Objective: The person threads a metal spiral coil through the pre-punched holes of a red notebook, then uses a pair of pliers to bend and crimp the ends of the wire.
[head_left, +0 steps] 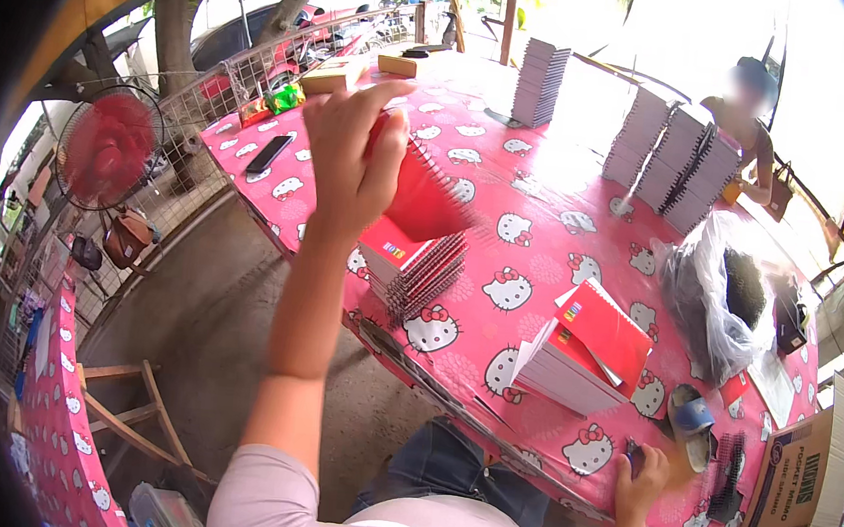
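My left hand (pixel 351 152) is raised over the pink patterned table (pixel 539 183) and grips a red spiral-bound notebook (pixel 426 196), held tilted in the air. Just below it lies a stack of red spiral notebooks (pixel 412 263). My right hand (pixel 642 479) rests at the table's near edge, its fingers curled around a small dark object (pixel 634 453) that I cannot identify. Between the hands sits a pile of unbound red-covered notebooks (pixel 585 353) with white page edges.
White notebook stacks (pixel 541 78) (pixel 674 157) stand at the far side, where another person (pixel 751 122) sits. A clear bag of dark material (pixel 725 295), a cardboard box (pixel 805 478), a phone (pixel 269 153), a red fan (pixel 108 146) and a wooden stool (pixel 128 408) are around.
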Motion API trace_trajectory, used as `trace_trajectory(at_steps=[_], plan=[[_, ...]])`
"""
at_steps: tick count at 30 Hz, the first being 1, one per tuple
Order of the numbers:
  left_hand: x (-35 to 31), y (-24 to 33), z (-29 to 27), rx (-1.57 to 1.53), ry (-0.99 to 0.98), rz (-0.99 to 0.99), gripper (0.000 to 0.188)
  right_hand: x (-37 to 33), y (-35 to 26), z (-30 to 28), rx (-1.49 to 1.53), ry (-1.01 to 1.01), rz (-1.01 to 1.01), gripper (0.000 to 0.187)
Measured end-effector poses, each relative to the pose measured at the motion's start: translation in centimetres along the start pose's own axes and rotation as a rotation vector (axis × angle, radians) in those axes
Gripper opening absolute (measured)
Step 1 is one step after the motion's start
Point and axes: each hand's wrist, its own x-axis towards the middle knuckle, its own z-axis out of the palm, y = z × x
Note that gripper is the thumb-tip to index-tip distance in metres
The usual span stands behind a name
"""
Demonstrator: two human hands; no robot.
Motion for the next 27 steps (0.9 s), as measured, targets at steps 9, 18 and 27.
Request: trace_trajectory(at_steps=[9, 18, 27], plan=[[-11.0, -7.8, 8.4, -0.225, -1.033, 0.0, 0.033, 0.2, -0.2, 0.0, 0.012, 0.021, -0.005, 0.042], [-8.6, -7.5, 7.9, -0.379, -1.266, -0.017, 0.036, 0.4, -0.1, -0.6, -0.004, 0.047, -0.042, 0.038], [-6.1, -3.7, 6.8, -0.087, -1.101, 0.049, 0.038, 2.5, 3.1, -4.5, -0.164, 0.056, 0.026, 0.059]])
